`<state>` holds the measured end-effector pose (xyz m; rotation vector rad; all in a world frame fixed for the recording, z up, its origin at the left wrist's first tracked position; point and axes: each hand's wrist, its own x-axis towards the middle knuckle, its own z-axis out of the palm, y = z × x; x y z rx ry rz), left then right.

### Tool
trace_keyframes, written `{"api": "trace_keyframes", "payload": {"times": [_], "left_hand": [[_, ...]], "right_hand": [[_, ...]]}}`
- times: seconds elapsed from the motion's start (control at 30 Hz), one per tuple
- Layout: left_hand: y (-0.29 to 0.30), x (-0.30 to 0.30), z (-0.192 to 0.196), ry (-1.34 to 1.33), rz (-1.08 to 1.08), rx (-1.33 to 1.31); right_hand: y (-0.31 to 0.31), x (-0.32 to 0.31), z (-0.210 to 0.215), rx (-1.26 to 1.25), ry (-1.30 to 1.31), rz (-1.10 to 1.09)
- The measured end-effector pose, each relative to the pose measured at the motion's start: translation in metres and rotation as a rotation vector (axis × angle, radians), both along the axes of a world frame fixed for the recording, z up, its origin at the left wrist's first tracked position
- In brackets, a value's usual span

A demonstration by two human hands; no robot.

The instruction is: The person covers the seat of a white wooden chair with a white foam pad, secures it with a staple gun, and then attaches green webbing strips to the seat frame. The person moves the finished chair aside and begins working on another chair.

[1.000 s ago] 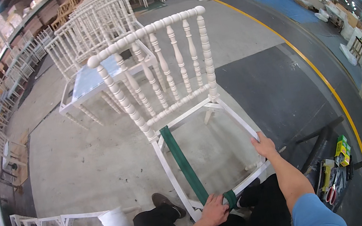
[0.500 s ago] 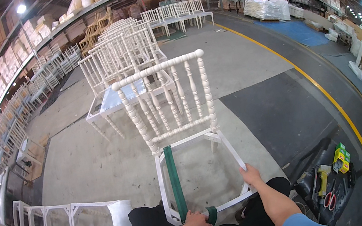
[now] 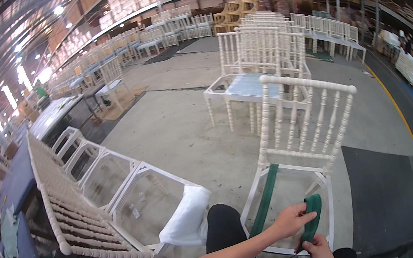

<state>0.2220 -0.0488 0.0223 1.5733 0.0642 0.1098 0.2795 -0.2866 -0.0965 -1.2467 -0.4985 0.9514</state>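
In front of me stands a white chair frame (image 3: 331,205) with an open seat and a turned-spindle back (image 3: 299,119). One strip of green webbing (image 3: 265,199) runs front to back along the left side of the seat opening. Over the right part of that opening, my left hand (image 3: 289,222) pinches a looped length of green webbing (image 3: 312,224) near its top. My right hand (image 3: 320,252) grips the lower part of the same length, close to the front rail. Whether this length joins the fixed strip is hidden by my left hand and forearm.
To my left, a row of white chair frames (image 3: 139,167) lies with a white padded roll (image 3: 187,216) over the nearest one. Stacked white chairs (image 3: 259,50) stand ahead. A dark mat (image 3: 380,182) covers the floor at right. A blue-covered table (image 3: 17,213) runs along the far left.
My view has swung left. My right hand has let go of the seat's right rail and taken the webbing. My left hand has lifted the webbing up over the seat opening.
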Motion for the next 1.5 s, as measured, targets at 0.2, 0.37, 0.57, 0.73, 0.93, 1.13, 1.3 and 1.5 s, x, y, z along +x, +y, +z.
{"api": "trace_keyframes", "payload": {"times": [0.2, 0.37, 0.57, 0.73, 0.93, 1.13, 1.3, 1.5], "left_hand": [[0.01, -0.006, -0.018, 0.173, 0.062, -0.434], [-0.037, -0.021, -0.067, 0.226, -0.031, -0.545], [-0.075, -0.03, -0.075, 0.147, -0.027, -0.094], [-0.069, -0.033, -0.071, 0.24, 0.035, -0.154], [-0.079, -0.031, -0.069, 0.28, 0.116, -0.431], [-0.078, -0.032, -0.06, 0.32, 0.127, -0.591], [-0.074, -0.037, -0.063, 0.265, 0.134, -0.597], [-0.072, -0.039, -0.054, 0.075, 0.28, -0.004]], "right_hand": [[-0.02, -0.038, 0.067, -0.465, -0.166, 0.002], [-0.046, -0.022, 0.062, -0.909, -0.801, 0.196], [-0.021, -0.002, 0.076, -0.312, -0.247, -0.331], [0.001, -0.009, 0.09, -0.368, -0.307, -0.391], [-0.004, -0.016, 0.084, -0.268, -0.417, -0.516], [-0.008, -0.016, 0.083, -0.221, -0.633, -0.554], [-0.001, -0.018, 0.098, -0.297, -0.701, -0.536], [0.0, -0.018, 0.099, -0.314, -0.831, -0.501]]}}
